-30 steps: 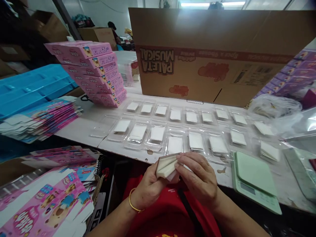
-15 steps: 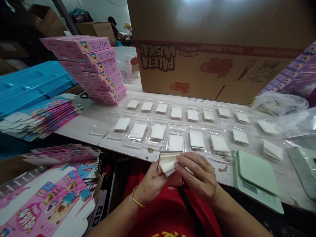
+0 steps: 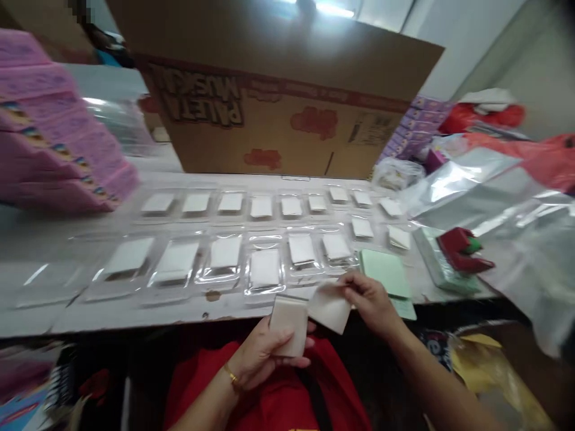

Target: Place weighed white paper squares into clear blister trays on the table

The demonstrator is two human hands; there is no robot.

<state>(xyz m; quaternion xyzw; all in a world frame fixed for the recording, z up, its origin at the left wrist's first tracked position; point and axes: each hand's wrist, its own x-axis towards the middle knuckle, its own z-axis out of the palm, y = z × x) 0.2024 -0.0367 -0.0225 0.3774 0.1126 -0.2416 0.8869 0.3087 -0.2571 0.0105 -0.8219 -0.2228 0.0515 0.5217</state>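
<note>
I see two rows of clear trays [image 3: 264, 294] across the table [image 3: 135, 320], most already bearing white pads [image 3: 264, 267]. My left hand [image 3: 263, 354] grips a paper stack [image 3: 290, 326] before the near edge, not yet trayed; my right hand [image 3: 367, 299] pinches a loose sheet [image 3: 330, 308] just right of it.

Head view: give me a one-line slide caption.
Left hand holding a white stack, right hand a thin white sheet, near clear plastic trays on a table.
</note>
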